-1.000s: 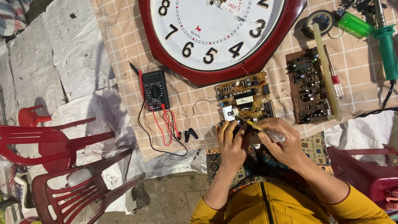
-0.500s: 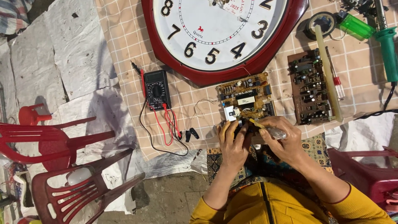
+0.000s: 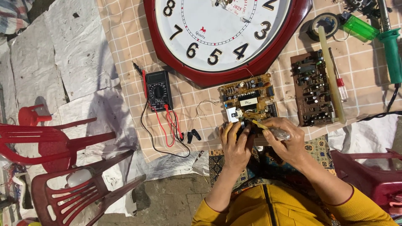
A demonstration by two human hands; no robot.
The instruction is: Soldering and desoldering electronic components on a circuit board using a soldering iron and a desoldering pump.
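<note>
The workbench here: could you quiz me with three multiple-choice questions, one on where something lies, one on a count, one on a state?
1. Where is the multimeter?
A. Left of the yellow board
B. On the clock
C. On a chair

2. How many circuit boards lie on the cloth?
A. One
B. Two
C. Four

3. What is the right hand doing?
A. Resting open
B. Holding a clear-handled tool
C. Gripping the green iron

Answers: 1 A, it lies left of that board. 2 B, a yellow one and a brown board. 3 B, fingers wrap the tool, while the left hand steadies the board.
</note>
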